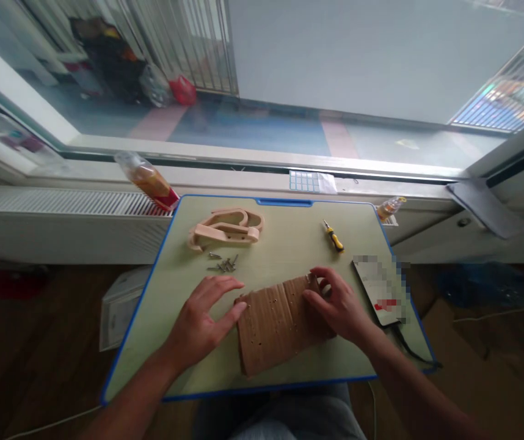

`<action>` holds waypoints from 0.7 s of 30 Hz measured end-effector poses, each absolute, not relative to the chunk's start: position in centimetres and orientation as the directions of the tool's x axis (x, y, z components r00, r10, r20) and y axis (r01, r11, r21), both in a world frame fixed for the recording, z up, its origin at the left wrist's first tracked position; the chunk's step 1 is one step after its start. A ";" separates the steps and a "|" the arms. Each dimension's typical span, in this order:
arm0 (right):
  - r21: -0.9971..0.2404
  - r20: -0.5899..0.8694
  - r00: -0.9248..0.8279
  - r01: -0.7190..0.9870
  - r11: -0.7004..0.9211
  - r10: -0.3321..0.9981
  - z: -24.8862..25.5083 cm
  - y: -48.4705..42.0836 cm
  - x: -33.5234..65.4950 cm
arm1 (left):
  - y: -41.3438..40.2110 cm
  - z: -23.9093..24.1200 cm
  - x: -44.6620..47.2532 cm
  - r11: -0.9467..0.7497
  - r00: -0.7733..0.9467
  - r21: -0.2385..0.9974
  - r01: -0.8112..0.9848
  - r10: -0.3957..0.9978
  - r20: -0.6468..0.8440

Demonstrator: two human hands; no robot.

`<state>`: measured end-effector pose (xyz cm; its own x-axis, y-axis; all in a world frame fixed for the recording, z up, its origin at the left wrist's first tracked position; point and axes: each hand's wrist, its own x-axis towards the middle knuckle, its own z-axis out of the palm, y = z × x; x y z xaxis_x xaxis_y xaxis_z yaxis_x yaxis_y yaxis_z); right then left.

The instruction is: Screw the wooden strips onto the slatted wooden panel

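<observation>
A brown cardboard block with small holes in its top lies at a slant near the table's front edge. My left hand is beside its left edge with fingers apart, the thumb tip at the block's upper left corner. My right hand grips the upper right corner, thumb on top and fingers curled over the far side. Beyond my left hand lie several screws. Farther back are beige curved hooks, stacked together. A yellow and black screwdriver rests at the back right.
The pale green table has a blue rim. A phone-like flat device, partly pixelated, lies on the right with a black strap. Behind the table stand a bottle on the radiator, a smaller bottle and the window sill.
</observation>
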<state>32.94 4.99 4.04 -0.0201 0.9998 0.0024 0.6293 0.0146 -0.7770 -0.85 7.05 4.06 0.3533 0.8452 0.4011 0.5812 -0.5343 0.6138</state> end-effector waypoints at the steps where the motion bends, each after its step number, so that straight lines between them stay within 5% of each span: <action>1: -0.792 0.000 -0.023 0.610 0.014 1.000 4.1 4.9 33.0 | 7.5 4.3 -1.4 -0.530 0.317 0.595 0.603 0.845 0.431; 7: -0.832 0.131 0.078 0.550 0.067 0.988 3.4 1.7 34.0 | 11.6 5.2 -4.4 -0.403 0.113 0.409 0.819 0.812 0.573; 10: -0.779 0.239 0.096 0.613 0.132 0.966 3.3 -1.4 34.5 | 13.4 5.8 -4.3 -0.265 0.047 0.353 0.897 0.853 0.520; 13: -0.736 0.323 0.085 0.648 0.194 0.943 4.2 -4.6 34.7 | 14.7 6.7 -3.4 -0.065 -0.080 0.380 0.923 0.932 0.353; 21: -0.703 0.413 0.093 0.665 0.253 0.906 7.6 -7.5 34.3 | 17.7 6.6 -2.7 0.097 -0.235 0.510 0.855 0.948 0.214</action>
